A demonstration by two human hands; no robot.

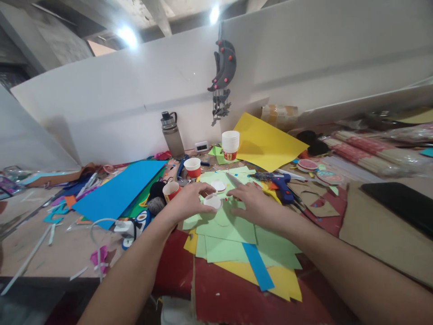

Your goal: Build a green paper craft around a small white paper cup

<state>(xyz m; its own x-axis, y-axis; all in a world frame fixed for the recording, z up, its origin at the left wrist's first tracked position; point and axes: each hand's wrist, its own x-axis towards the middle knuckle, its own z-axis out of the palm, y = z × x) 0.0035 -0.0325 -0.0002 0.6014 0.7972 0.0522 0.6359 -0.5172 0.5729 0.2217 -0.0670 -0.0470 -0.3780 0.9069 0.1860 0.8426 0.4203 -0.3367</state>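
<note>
My left hand (190, 199) grips a small white paper cup (213, 201) turned upside down on a stack of light green paper sheets (226, 225). My right hand (253, 201) rests just right of the cup and holds a thin grey pencil-like tool (233, 180) whose tip points up and left. A white paper disc (218, 185) lies just behind the cup. Yellow paper (283, 280) and a blue strip (258, 267) stick out from under the green sheets.
Red-and-white cups (193, 166) (171, 190) and a cup stack (230, 144) stand behind. A blue glue gun (279, 181) lies to the right, a blue sheet (118, 192) to the left, a yellow sheet (267, 142) and a bottle (172, 134) at the back wall.
</note>
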